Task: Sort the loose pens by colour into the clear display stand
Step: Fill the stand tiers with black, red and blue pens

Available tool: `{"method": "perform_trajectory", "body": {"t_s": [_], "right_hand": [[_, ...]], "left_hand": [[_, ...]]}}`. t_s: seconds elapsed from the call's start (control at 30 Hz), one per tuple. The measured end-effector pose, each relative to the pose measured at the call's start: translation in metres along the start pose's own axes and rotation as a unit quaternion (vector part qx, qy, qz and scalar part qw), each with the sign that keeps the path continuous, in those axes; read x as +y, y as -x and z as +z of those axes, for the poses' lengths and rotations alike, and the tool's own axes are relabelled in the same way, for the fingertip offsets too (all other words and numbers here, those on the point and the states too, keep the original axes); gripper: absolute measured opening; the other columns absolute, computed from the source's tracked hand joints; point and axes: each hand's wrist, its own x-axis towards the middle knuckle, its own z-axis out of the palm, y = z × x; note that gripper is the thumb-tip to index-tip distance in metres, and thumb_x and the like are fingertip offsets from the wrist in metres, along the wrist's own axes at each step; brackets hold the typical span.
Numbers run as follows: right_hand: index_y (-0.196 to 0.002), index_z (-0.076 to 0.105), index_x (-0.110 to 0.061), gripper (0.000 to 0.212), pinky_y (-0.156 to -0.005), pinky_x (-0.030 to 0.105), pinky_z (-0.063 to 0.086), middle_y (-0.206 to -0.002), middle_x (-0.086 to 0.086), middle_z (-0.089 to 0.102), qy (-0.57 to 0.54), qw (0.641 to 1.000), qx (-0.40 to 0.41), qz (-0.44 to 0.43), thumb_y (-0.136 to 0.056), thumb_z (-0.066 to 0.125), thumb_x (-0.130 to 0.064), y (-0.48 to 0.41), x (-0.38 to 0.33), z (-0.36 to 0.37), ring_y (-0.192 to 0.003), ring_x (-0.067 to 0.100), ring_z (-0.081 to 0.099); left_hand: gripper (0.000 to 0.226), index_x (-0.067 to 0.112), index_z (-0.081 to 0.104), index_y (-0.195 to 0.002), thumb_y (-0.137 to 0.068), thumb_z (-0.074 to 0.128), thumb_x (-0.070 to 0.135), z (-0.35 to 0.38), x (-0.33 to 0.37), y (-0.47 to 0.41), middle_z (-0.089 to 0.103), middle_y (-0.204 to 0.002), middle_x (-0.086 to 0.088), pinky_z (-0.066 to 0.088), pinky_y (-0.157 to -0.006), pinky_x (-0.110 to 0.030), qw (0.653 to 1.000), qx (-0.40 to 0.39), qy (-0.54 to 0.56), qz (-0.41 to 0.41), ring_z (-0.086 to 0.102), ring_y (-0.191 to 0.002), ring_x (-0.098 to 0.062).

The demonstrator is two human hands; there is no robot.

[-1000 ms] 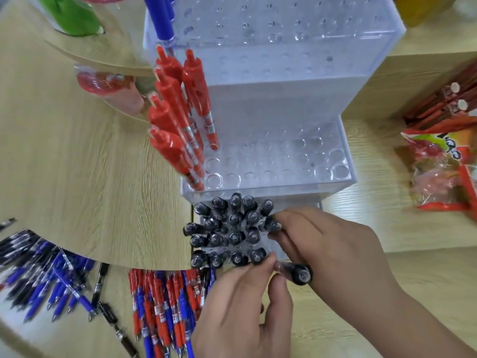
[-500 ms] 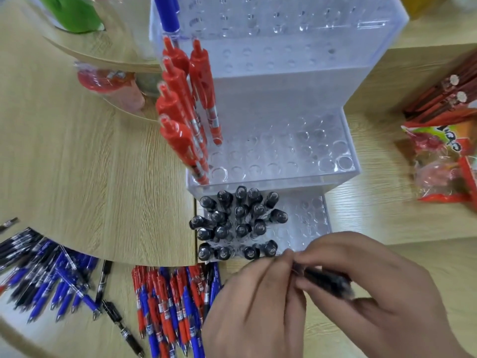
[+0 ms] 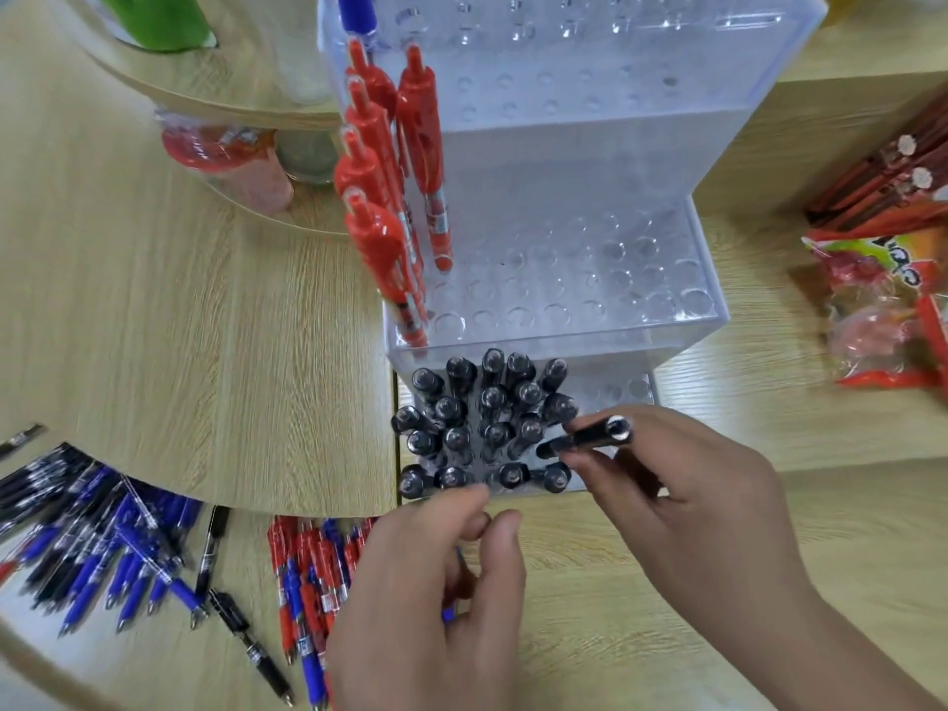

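**Black pen held at the right edge of the bottom step**

The right hand [image 3: 682, 505] pinches a black pen [image 3: 595, 436] between thumb and fingertips. The pen is tilted, with its shiny butt end toward 2 o'clock. Its low end meets the right edge of the cluster of black pens [image 3: 487, 423] standing in the bottom step of the clear stand [image 3: 564, 197]. I cannot tell whether that end sits in a hole.

The left hand [image 3: 426, 597] hovers at 7 o'clock of the cluster, just off the stand's front edge and apart from the right hand. Its fingers are loosely curled, with the thumb near the forefinger. A speck of blue shows under the palm, and I cannot tell whether the hand holds anything.

On the bottom step, open holes show at 3 o'clock of the cluster, running to the right wall. The middle step carries red pens [image 3: 390, 197] along its left edge, and its other holes stand open out to the right rim. A blue pen [image 3: 354, 12] stands near the top step's left corner, at 12 o'clock of the red ones.

Loose red and blue pens [image 3: 308, 582] lie at 7 o'clock of the stand, partly under the left hand. A heap of blue and black pens [image 3: 102, 531] lies at 8 o'clock. A snack packet [image 3: 872, 310] rests on the table [image 3: 154, 300] at 3 o'clock, well apart from the stand.
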Motion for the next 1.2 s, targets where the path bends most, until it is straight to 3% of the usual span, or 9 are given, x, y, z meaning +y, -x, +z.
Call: {"method": "perform_trajectory", "body": {"t_s": [0.13,0.33,0.43,0.53,0.63,0.73,0.83,1.03,1.2], "right_hand": [[-0.092,0.069,-0.032,0.025,-0.045,0.014,0.030,-0.079,-0.018,0.065,0.103,0.994,-0.022,-0.006,-0.091,0.046,-0.043,0.001,0.001,0.010,-0.067,0.006,0.052],[-0.082,0.065,-0.022,0.027,-0.052,0.007,0.010,-0.069,-0.012,0.058,0.150,0.988,0.001,-0.043,-0.091,0.046,-0.038,-0.002,-0.003,0.012,-0.054,0.005,0.031],[-0.086,0.063,-0.024,0.023,-0.050,0.008,0.016,-0.075,-0.018,0.054,0.144,0.989,0.012,-0.021,-0.088,0.048,-0.041,0.010,0.002,0.010,-0.059,0.005,0.034],[-0.087,0.070,-0.025,0.023,-0.049,0.016,0.032,-0.080,-0.022,0.051,0.083,0.996,0.022,0.019,-0.087,0.055,-0.044,0.039,0.003,0.021,-0.066,0.001,0.044],[-0.088,0.069,-0.032,0.022,-0.056,0.015,0.040,-0.081,-0.021,0.058,0.039,0.996,-0.038,0.075,-0.087,0.057,-0.051,0.078,-0.002,0.054,-0.066,-0.005,0.051],[-0.098,0.065,-0.039,0.038,-0.054,0.015,0.046,-0.086,-0.024,0.061,0.048,0.968,-0.182,0.167,-0.084,0.045,-0.067,0.101,-0.008,0.106,-0.069,-0.007,0.056],[-0.113,0.059,-0.036,0.046,-0.057,0.018,0.047,-0.088,-0.020,0.063,0.086,0.937,-0.270,0.205,-0.085,0.045,-0.069,0.108,-0.008,0.156,-0.070,-0.002,0.058],[-0.093,0.052,-0.032,0.026,-0.059,0.030,0.051,-0.074,-0.016,0.060,0.080,0.924,-0.249,0.277,-0.086,0.060,-0.056,0.099,0.000,0.197,-0.072,0.009,0.062],[-0.082,0.051,-0.033,0.024,-0.060,0.029,0.052,-0.069,-0.016,0.059,0.091,0.915,-0.262,0.294,-0.085,0.062,-0.054,0.090,0.002,0.199,-0.070,0.009,0.061]], "left_hand": [[0.019,0.038,0.060,-0.101,-0.083,0.064,0.033,0.007,0.001,-0.002,0.064,-0.078,0.015,0.044,-0.062,-0.008,0.997,0.033,0.031,0.056,0.052,-0.065,-0.001],[0.017,0.033,0.064,-0.101,-0.085,0.063,0.032,-0.003,-0.013,-0.002,0.065,-0.080,0.010,0.043,-0.061,-0.008,0.998,0.021,0.034,0.057,0.054,-0.061,0.001],[0.009,0.026,0.072,-0.090,-0.082,0.068,0.030,-0.013,-0.026,0.011,0.066,-0.077,0.008,0.045,-0.063,-0.012,0.997,0.068,0.026,0.021,0.057,-0.064,-0.003],[0.013,0.025,0.072,-0.091,-0.080,0.070,0.031,-0.024,-0.055,0.027,0.067,-0.076,0.006,0.045,-0.056,-0.019,0.991,0.114,0.043,-0.057,0.056,-0.060,-0.010],[0.014,0.034,0.068,-0.093,-0.079,0.070,0.036,-0.034,-0.097,0.044,0.066,-0.076,0.008,0.047,-0.055,-0.019,0.976,0.135,0.048,-0.166,0.057,-0.060,-0.013],[0.021,0.040,0.063,-0.092,-0.083,0.076,0.027,-0.041,-0.141,0.064,0.063,-0.085,0.012,0.045,-0.057,-0.014,0.957,0.071,-0.018,-0.279,0.060,-0.065,-0.010],[0.017,0.038,0.063,-0.102,-0.086,0.070,0.037,-0.041,-0.169,0.072,0.060,-0.095,0.018,0.048,-0.065,-0.017,0.941,-0.003,-0.078,-0.330,0.061,-0.070,-0.002],[0.036,0.038,0.063,-0.117,-0.088,0.060,0.059,0.001,-0.169,0.070,0.060,-0.106,0.019,0.052,-0.076,-0.021,0.936,-0.230,-0.124,-0.235,0.060,-0.088,0.003],[0.030,0.029,0.062,-0.107,-0.090,0.058,0.053,0.022,-0.168,0.065,0.056,-0.106,0.011,0.054,-0.068,-0.030,0.909,-0.283,-0.205,-0.229,0.062,-0.086,-0.011]]}}
